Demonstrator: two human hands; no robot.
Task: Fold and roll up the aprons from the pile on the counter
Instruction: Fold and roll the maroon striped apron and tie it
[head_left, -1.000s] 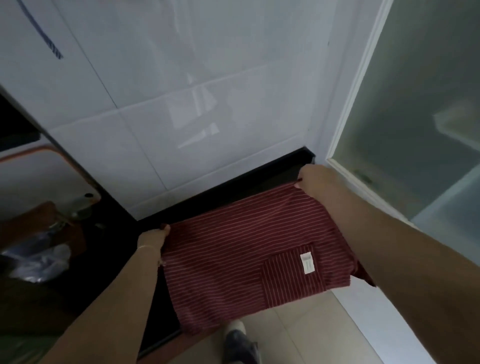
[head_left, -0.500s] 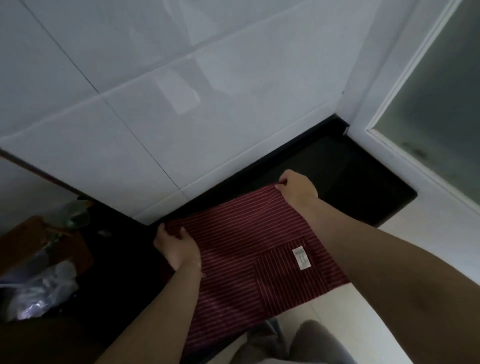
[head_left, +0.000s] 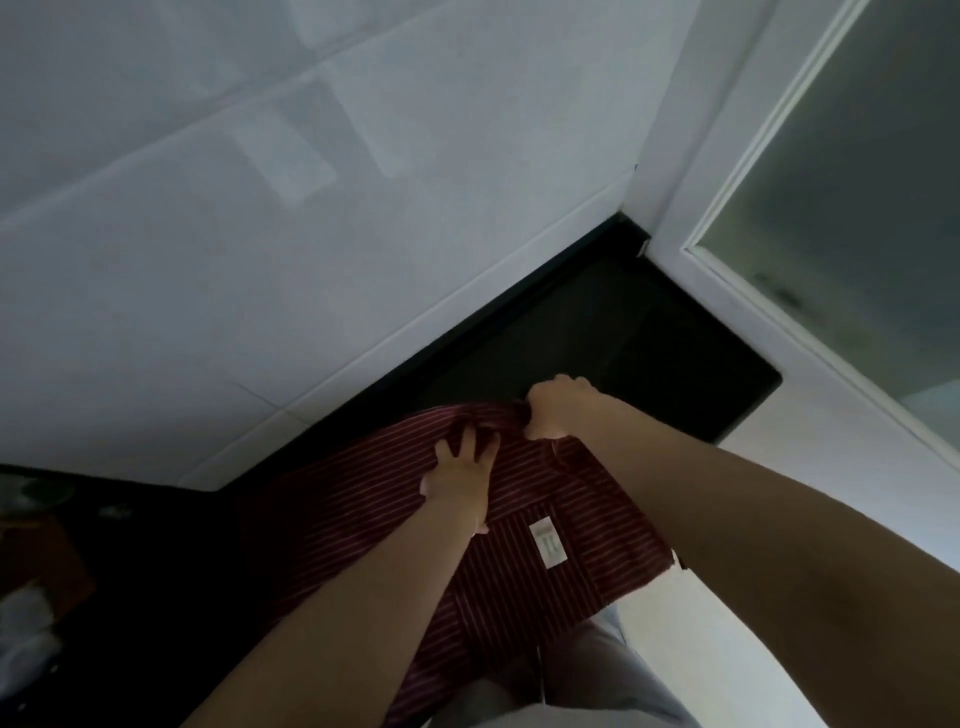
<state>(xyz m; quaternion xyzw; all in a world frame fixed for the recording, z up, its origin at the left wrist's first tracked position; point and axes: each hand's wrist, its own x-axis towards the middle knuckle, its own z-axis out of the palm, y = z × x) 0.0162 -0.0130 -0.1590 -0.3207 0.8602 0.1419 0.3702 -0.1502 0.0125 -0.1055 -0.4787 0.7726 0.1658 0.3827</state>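
- Dark red cotton apron with thin pale stripes (head_left: 363, 499): lies spread on the black desk (head_left: 649, 332), its near part hanging over the desk's front edge toward the person.
- Patch pocket on the apron, bearing a small white rectangular label (head_left: 548, 543): sits on the near right part of the cloth, face up.
- Left hand (head_left: 462, 470): laid flat on the apron near its far edge, fingers straight and spread, pressing the cloth down.
- Right hand (head_left: 558, 408): fingers curled round the bunched far right corner of the apron, gripping it just beside the left fingertips.
- The two hands lie close together; the cloth between them is gathered into folds.
- White glossy tiled wall (head_left: 311, 234): rises behind the desk.
- White-framed frosted glass door (head_left: 857, 197): stands at the right.
- Grey trousers (head_left: 561, 680): seen below the hanging cloth.
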